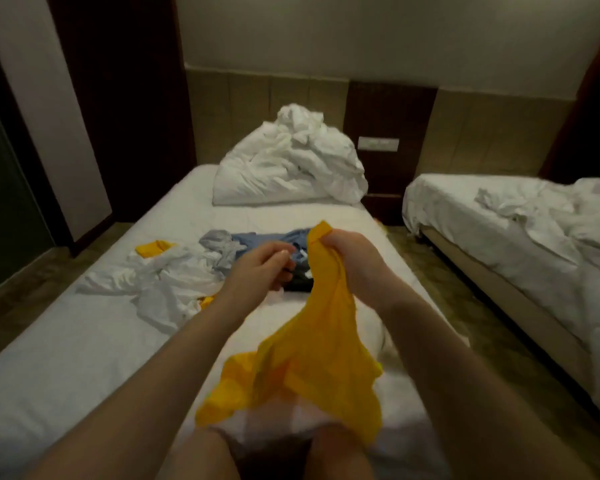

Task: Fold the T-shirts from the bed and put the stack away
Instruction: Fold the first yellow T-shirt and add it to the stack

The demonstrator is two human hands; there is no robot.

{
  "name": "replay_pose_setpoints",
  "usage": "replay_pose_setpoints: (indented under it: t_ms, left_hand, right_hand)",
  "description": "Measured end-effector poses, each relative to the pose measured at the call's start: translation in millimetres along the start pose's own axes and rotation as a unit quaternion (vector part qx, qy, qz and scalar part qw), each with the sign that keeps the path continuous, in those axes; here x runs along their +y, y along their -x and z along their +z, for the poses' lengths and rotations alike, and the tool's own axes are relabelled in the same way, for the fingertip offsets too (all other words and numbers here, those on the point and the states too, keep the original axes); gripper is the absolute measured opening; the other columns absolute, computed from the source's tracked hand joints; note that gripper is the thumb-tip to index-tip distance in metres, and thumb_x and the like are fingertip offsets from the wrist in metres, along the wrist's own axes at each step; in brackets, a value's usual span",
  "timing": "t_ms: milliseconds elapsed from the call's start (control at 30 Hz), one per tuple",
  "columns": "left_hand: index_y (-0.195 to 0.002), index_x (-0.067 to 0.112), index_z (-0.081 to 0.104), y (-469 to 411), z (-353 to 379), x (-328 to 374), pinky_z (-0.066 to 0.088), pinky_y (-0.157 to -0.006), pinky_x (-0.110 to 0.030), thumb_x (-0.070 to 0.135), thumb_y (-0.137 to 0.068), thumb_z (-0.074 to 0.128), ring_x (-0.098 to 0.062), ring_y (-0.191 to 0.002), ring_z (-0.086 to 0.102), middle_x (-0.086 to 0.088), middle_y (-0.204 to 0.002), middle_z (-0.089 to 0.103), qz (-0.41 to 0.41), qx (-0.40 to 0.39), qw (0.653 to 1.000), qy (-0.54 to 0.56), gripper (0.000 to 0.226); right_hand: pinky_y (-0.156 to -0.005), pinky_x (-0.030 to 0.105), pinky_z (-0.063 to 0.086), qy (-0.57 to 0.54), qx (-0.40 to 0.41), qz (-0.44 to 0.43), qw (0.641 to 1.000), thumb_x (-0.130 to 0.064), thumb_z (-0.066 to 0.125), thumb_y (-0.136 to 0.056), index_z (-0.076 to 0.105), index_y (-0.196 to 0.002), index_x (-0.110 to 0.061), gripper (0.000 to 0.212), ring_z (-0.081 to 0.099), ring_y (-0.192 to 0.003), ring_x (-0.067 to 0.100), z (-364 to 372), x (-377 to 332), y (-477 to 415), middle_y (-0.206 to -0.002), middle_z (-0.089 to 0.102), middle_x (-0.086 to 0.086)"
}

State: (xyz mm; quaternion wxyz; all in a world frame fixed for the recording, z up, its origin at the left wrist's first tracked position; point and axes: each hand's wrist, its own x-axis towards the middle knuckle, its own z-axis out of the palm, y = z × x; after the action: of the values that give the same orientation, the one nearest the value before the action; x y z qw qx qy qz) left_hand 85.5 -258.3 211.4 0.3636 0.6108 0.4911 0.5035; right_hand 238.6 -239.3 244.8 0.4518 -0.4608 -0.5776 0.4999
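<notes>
White sheeting covers the single bed (66, 358) that fills the middle of the view, in a dim room with pale walls and dark wood panels. A yellow T-shirt (312, 358) hangs above the near half of the mattress. The right hand (354, 261) grips its top edge in a curled fist just right of centre, and the cloth drops toward 6 o'clock in a crumpled bunch. Its lower hem is blurred and hides part of the person's lap. The left hand (257, 268) is just beside the cloth at its 9 o'clock, fingers loosely bent and holding nothing that shows. Whether the fingertips touch the shirt is hard to tell.

Behind the hands, a dark garment (298, 282) is mostly hidden. A blue shirt (267, 239) lies at 12 o'clock of it, with a grey garment (219, 242) beside that. Rumpled white clothes (160, 282) spread toward 9 o'clock, and a small yellow piece (155, 249) peeks out at their far edge.

A heaped white duvet (291, 161) sits at the head of the bed. At 3 o'clock a second bed (516, 237) is cut off by the frame edge. A pale wall plate (378, 144) between the beds is too blurred to read.
</notes>
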Motion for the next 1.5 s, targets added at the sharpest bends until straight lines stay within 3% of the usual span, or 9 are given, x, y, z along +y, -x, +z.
replay_pose_setpoints:
  t_ms: [133, 300, 533, 667, 867, 1100, 1233, 1367, 1500]
  left_hand:
    - [-0.090, 0.022, 0.061, -37, -27, 78, 0.049, -0.080, -0.031, 0.017, -0.096, 0.048, -0.010, -0.083, 0.061, 0.005, -0.084, 0.065, -0.041, -0.076, 0.989, 0.120, 0.015]
    - [-0.097, 0.010, 0.059, -60, -61, 151, 0.051, -0.088, -0.037, 0.027, -0.092, 0.049, -0.021, -0.094, 0.061, -0.004, -0.090, 0.065, 0.037, -0.195, 0.973, 0.116, 0.021]
    - [-0.116, 0.026, 0.052, -77, -83, 215, 0.052, -0.074, -0.023, 0.043, -0.091, 0.049, -0.013, -0.100, 0.063, 0.003, -0.114, 0.063, 0.125, -0.140, 0.981, 0.036, 0.031]
    - [-0.114, 0.038, 0.049, -85, -82, 221, 0.048, -0.082, -0.031, 0.040, -0.090, 0.053, -0.015, -0.102, 0.059, 0.007, -0.112, 0.060, 0.158, -0.073, 0.985, 0.002, 0.024]
    - [-0.100, 0.034, 0.053, -77, -80, 215, 0.053, -0.065, -0.026, 0.034, -0.092, 0.051, -0.014, -0.091, 0.063, 0.007, -0.102, 0.063, 0.105, -0.115, 0.985, 0.070, 0.008]
    - [-0.116, 0.031, 0.054, -75, -87, 183, 0.057, -0.073, -0.031, 0.035, -0.084, 0.059, -0.017, -0.095, 0.068, 0.002, -0.112, 0.064, 0.008, -0.218, 0.975, -0.041, 0.033]
    - [-0.120, 0.029, 0.053, -67, -102, 153, 0.055, -0.083, -0.038, 0.053, -0.041, 0.087, -0.023, -0.104, 0.064, 0.000, -0.116, 0.063, -0.069, -0.273, 0.953, -0.111, 0.090]
    - [-0.106, 0.027, 0.060, -51, -101, 119, 0.056, -0.074, -0.025, 0.060, -0.027, 0.086, -0.013, -0.094, 0.068, 0.005, -0.107, 0.068, -0.136, -0.306, 0.926, -0.173, 0.090]
    - [-0.118, 0.025, 0.058, -37, -91, 97, 0.048, -0.079, -0.024, 0.072, -0.068, 0.057, -0.010, -0.089, 0.060, 0.009, -0.103, 0.062, -0.136, -0.197, 0.929, -0.283, 0.068]
  right_hand:
    - [-0.069, 0.033, 0.047, 0.148, -0.113, -0.105, 0.977, -0.014, 0.054, -0.091, 0.063, -0.074, -0.011, 0.020, 0.058, -0.070, 0.018, 5, -106, -12, -0.074, 0.061, 0.009]
    - [-0.069, 0.027, 0.043, 0.374, -0.084, -0.252, 0.889, -0.028, 0.052, -0.094, 0.057, -0.073, -0.027, 0.022, 0.053, -0.073, 0.010, 4, -217, -9, -0.074, 0.055, -0.004]
    - [-0.063, 0.024, 0.035, 0.453, -0.017, -0.360, 0.815, -0.018, 0.050, -0.095, 0.059, -0.084, -0.016, 0.014, 0.047, -0.075, 0.009, 4, -278, -17, -0.074, 0.051, -0.005]
    - [-0.059, 0.015, 0.033, 0.438, -0.013, -0.366, 0.821, -0.015, 0.049, -0.095, 0.052, -0.069, -0.022, 0.027, 0.044, -0.068, 0.005, 5, -287, -16, -0.071, 0.048, -0.006]
    - [-0.090, 0.033, 0.040, 0.370, 0.066, -0.355, 0.856, -0.018, 0.044, -0.098, 0.061, -0.117, -0.004, 0.029, 0.053, -0.107, 0.027, -12, -267, -18, -0.115, 0.059, 0.015]
    - [-0.093, 0.032, 0.037, 0.333, 0.162, -0.317, 0.873, -0.027, 0.042, -0.099, 0.056, -0.127, -0.011, 0.035, 0.050, -0.119, 0.029, -40, -241, -27, -0.128, 0.056, 0.013]
    - [-0.093, 0.033, 0.041, 0.307, 0.173, -0.304, 0.885, -0.028, 0.047, -0.097, 0.060, -0.124, -0.013, 0.033, 0.053, -0.116, 0.027, -56, -227, -23, -0.123, 0.060, 0.011]
    - [-0.091, 0.031, 0.041, 0.318, 0.160, -0.259, 0.898, -0.028, 0.049, -0.096, 0.057, -0.127, -0.010, 0.036, 0.053, -0.111, 0.022, -56, -203, -16, -0.125, 0.057, 0.012]
    - [-0.101, 0.043, 0.042, 0.272, 0.158, -0.204, 0.927, -0.030, 0.048, -0.097, 0.051, -0.132, -0.008, 0.042, 0.049, -0.120, 0.029, -57, -174, -12, -0.133, 0.050, 0.014]
